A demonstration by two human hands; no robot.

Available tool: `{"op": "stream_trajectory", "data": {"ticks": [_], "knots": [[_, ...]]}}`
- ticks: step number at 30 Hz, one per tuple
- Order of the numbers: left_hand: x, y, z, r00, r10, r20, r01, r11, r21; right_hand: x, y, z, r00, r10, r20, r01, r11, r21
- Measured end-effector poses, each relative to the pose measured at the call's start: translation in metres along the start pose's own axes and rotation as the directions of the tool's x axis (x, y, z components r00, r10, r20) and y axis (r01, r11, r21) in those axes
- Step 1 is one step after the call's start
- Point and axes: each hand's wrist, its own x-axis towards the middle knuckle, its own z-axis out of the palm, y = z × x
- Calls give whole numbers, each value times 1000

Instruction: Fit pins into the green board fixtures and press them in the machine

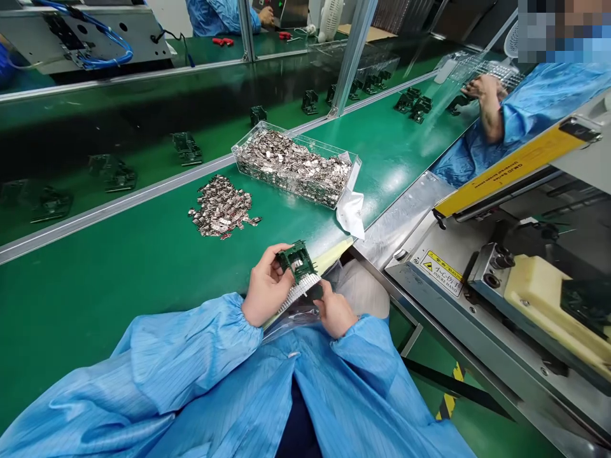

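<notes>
Green table (pixel 143 280) spreads before you, w/ pile of small metal pcs (pixel 222 210) on it — your L hand (pixel 268 283) grips dark green part (pixel 296 261) near table edge; your R hand (pixel 337 312) is just beside — its hold I cannot tell.

one held frame (pixel 296 259), one bin (pixel 354 173) of pieces (pixel 293 159) (uncountable), one loose pile (pixel 221 208)

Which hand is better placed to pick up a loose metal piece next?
Probably the right hand: the left hand is occupied gripping the green part, though it sits nearer the loose metal pile. Whether the right holds something small is unclear.
</notes>
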Motion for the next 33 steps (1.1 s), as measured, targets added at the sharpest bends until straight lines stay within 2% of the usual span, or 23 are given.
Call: {"op": "stream_trajectory", "data": {"ticks": [6,13,15,17,19,21,24,27,31,33], "knots": [[0,4,0,997,-71,-13,69,992,-104,-7,10,-8,999,-44,22,42,997,68],[-3,6,-2,994,-107,4,107,985,-137,-5,6,-8,996,-93,1,93,995,25],[-4,7,-3,994,-106,12,106,983,-150,-9,11,-7,993,-98,-68,108,983,148],[-6,9,-2,995,-95,21,97,983,-156,-18,14,-11,976,-73,-206,150,908,392],[-9,11,-1,996,-86,35,90,983,-160,-28,13,-19,938,-9,-346,232,759,608],[-13,12,1,995,-80,56,88,984,-156,-37,4,-28,897,43,-439,317,629,710],[-18,14,3,997,-55,58,62,991,-119,-42,-16,-38,860,19,-510,417,550,724],[-21,17,2,998,-24,59,28,997,-76,-36,-34,-40,795,-41,-606,511,584,630],[-25,19,1,996,14,92,-10,999,-47,-24,-47,-36,645,-106,-757,601,682,417],[-26,19,0,992,35,118,-33,999,-26,-21,-50,-33,614,-105,-782,602,703,378]]}}
